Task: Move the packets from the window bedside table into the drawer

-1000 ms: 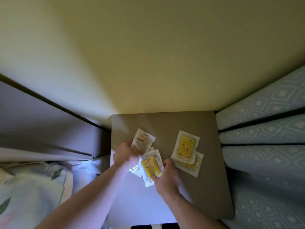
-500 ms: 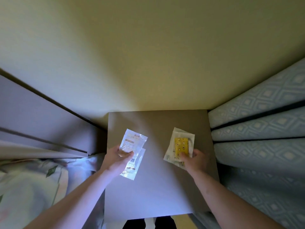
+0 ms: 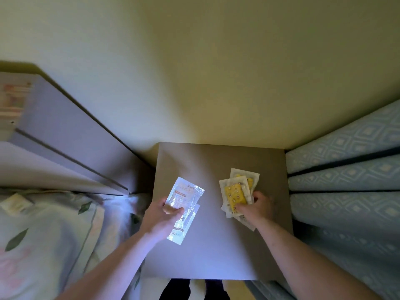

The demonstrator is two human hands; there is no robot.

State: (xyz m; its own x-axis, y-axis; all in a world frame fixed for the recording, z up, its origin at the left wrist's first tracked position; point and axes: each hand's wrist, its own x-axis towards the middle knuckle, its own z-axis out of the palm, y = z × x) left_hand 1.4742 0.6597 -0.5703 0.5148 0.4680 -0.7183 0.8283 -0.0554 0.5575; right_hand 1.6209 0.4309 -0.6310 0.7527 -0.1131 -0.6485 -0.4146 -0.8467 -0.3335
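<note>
A square, matte grey-brown worktop (image 3: 216, 256) sits between a bed (image 3: 43, 234) and patterned blue curtains (image 3: 346, 191). Above it, the left hand (image 3: 160, 217) grips two clear crinkly packets (image 3: 184, 195); the right hand (image 3: 257, 207) pinches about three white-edged yellow packets (image 3: 234, 194), fanned.

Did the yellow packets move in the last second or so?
Yes. The yellow packets have gone from the middle of the grey table top towards the blue curtain side, gathered into the right hand.
</note>
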